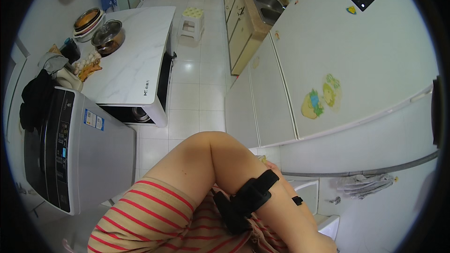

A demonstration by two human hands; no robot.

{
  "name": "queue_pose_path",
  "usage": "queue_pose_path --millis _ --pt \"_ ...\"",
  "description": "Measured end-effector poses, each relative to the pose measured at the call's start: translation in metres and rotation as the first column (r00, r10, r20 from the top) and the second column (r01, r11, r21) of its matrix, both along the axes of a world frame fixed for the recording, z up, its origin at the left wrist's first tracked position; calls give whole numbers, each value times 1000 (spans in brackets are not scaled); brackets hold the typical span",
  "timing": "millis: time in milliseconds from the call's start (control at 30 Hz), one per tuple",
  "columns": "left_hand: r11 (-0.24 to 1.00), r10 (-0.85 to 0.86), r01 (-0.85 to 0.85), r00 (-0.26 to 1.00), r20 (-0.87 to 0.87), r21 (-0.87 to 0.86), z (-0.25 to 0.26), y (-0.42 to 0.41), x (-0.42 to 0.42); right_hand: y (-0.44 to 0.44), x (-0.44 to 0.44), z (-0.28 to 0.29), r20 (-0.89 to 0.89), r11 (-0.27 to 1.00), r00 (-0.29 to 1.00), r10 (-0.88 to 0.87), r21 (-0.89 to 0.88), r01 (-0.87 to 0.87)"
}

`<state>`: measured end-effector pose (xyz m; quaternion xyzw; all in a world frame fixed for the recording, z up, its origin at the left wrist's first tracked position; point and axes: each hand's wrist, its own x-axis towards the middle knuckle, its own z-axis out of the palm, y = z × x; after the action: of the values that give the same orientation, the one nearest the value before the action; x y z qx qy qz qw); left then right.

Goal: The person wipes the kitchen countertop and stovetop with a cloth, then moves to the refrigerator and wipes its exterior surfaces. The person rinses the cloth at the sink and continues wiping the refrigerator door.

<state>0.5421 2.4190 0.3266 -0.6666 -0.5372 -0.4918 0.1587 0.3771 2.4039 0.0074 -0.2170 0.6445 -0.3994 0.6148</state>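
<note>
My left arm, in a tan sleeve with red stripes (140, 214), is raised with the elbow bent across the front of the view. A black strapped device (251, 195) sits on its forearm. The lower end of that arm runs to the bottom right, where my left hand (325, 243) shows only in part and its fingers are hidden. Behind the forearm, part of my right hand (272, 166) shows beside a small pale yellowish thing (262, 159), too covered to identify. Whether the right fingers grip it cannot be seen. A black band (297, 201) circles the right arm.
A top-loading washing machine (102, 154) stands at left, near a white marble-patterned table (140, 42) bearing a lidded glass pot (108, 37) and garlic (88, 62). A tall white refrigerator (351, 59) fills the right. A plastic stool (192, 24) stands beyond; a grey towel (365, 185) hangs at right.
</note>
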Motion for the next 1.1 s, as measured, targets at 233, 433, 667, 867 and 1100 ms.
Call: queue_pose_path --millis 233,433,667,867,1100 --pt "995 101 -100 994 51 -10 9 14 -15 -4 -11 14 -60 985 986 156 80 -151" --pt "997 80 -81 975 207 -1 22 26 -42 5 -40 55 65 992 992 110 -62 -106" --pt "886 454 -461 836 307 -54 -3 4 -100 43 -106 103 331 853 925 -186 -413 319" --pt "783 620 -439 498 606 -441 -46 -55 -122 8 -151 253 -46 318 783 -620 -928 197" --pt "593 676 -580 -17 736 -559 -172 -99 -88 -89 -173 350 -373 324 -43 -927 -736 -594"
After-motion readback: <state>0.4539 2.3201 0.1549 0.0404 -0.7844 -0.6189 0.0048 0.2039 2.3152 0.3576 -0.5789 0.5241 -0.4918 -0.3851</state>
